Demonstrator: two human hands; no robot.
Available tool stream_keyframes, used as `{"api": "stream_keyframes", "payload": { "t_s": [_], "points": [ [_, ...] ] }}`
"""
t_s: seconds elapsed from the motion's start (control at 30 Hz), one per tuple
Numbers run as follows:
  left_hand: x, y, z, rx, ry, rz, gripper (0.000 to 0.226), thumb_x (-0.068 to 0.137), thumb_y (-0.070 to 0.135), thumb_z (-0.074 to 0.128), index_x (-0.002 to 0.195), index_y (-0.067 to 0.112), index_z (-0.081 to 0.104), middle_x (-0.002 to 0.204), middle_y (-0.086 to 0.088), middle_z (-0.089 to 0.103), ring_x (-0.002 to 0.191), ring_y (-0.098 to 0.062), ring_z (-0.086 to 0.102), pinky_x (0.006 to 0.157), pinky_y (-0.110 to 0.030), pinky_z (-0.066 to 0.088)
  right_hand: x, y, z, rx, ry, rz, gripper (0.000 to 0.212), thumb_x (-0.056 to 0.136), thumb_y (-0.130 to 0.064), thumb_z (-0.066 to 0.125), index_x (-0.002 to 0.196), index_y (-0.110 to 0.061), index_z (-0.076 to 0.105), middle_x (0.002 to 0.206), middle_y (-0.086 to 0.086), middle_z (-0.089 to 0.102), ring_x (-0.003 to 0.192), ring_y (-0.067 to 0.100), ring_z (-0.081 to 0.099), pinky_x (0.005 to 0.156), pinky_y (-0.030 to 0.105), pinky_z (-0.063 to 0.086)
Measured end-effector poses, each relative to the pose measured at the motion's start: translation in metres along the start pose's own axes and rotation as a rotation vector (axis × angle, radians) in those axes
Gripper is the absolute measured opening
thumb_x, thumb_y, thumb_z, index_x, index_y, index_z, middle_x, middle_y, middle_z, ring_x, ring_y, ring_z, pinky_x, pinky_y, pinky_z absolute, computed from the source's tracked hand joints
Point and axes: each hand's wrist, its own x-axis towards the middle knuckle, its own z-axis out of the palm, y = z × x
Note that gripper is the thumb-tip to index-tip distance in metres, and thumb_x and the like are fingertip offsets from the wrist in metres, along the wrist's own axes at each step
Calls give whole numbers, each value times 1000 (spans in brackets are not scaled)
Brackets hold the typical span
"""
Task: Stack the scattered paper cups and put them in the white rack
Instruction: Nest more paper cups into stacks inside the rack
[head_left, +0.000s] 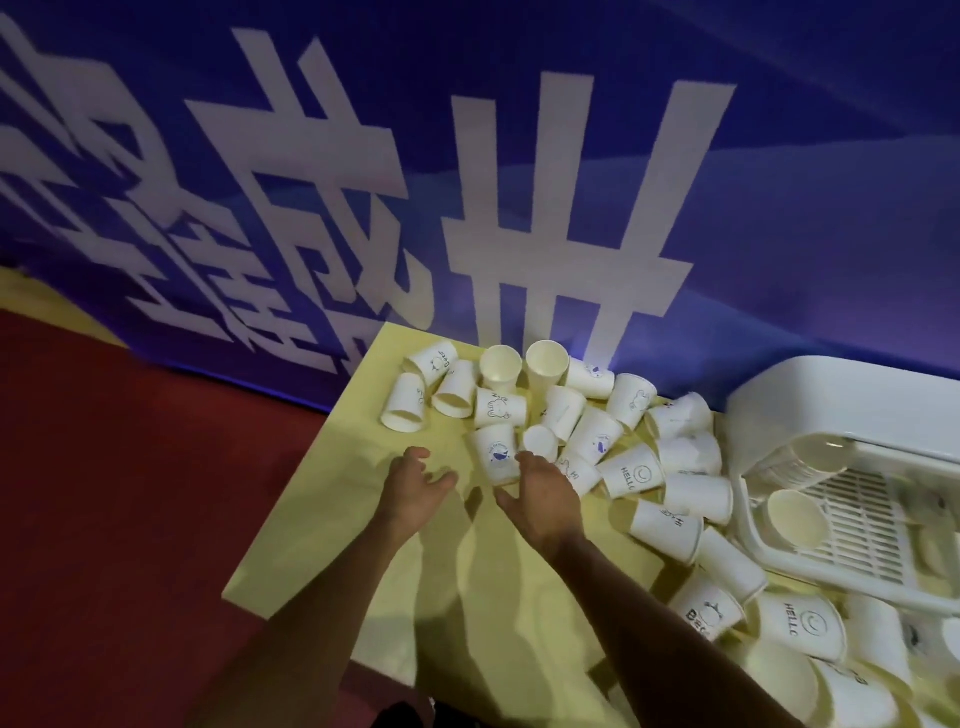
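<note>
Several white paper cups (631, 470) lie scattered on the yellow table (332, 519), most on their sides, two upright at the back. A cup with a blue print (496, 453) lies just beyond my hands. My left hand (413, 486) hovers over the table with relaxed fingers and holds nothing. My right hand (543, 491) reaches toward the blue-print cup, fingers spread beside it, and I cannot tell whether they touch it. The white rack (857, 519) stands at the right with cups (797, 517) inside it.
A blue banner (467, 182) with large white characters hangs right behind the table. Red floor (130, 493) lies to the left, past the table's edge. More cups (800, 623) pile up at the lower right in front of the rack.
</note>
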Motion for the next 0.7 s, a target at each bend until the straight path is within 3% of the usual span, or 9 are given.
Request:
{"api": "stream_keyframes", "payload": {
  "t_s": [0.17,0.3,0.4,0.53,0.7],
  "points": [
    [32,-10,-25,-47,44,-36,71,78,27,83,136,7,47,132,-19,49,96,-19,55,85,-28,47,18,-26,16,-110,14,136,53,90,-50,60,124,-11,48,114,6,62,106,25,60,87,36,50],
    [59,-8,-38,31,132,-75,81,78,32,81,143,7,39,137,-21,43,120,-37,49,98,-40,43,32,-39,23,-174,-14,195,54,92,-50,57,126,-10,44,117,7,62,108,27,61,86,37,49],
    [81,-4,-42,69,163,-100,85,79,35,79,145,8,33,141,-21,38,128,-40,40,99,-42,40,38,-43,30,-259,-21,169,54,95,-50,51,131,-11,40,117,5,61,104,25,63,80,35,49],
    [106,1,-38,40,147,-128,87,81,37,77,148,9,29,145,-21,36,131,-41,37,102,-45,39,43,-48,42,-279,-17,175,59,100,-55,39,136,-8,39,115,5,63,99,25,66,76,34,50],
    [123,-2,-23,-28,132,-173,84,82,39,76,144,8,28,141,-20,39,126,-42,44,99,-50,46,50,-50,55,-176,-36,203,54,99,-58,41,125,-11,43,113,5,64,103,25,65,75,35,49]
  ]
}}
